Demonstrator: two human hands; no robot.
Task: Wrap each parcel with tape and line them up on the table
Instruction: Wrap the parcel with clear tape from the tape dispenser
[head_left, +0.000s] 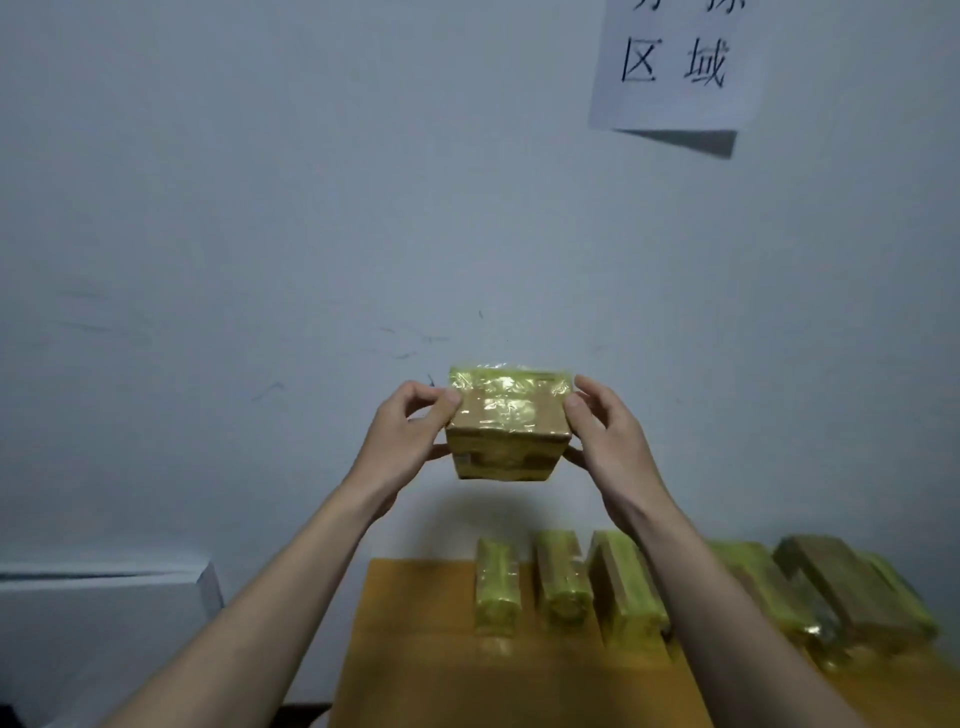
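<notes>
Taped parcel (506, 423) held up between both hands.
Left hand (402, 434) and right hand (605, 434) clamp its opposite sides, arms outstretched above the table (415, 649).

A pale wall (311, 208) fills most of the view, marked with faint dark scuffs (410, 343) near the centre. At one o'clock a white paper sign (675, 67) with black characters hangs on it. At eight o'clock stands a white box (104, 623).
</notes>
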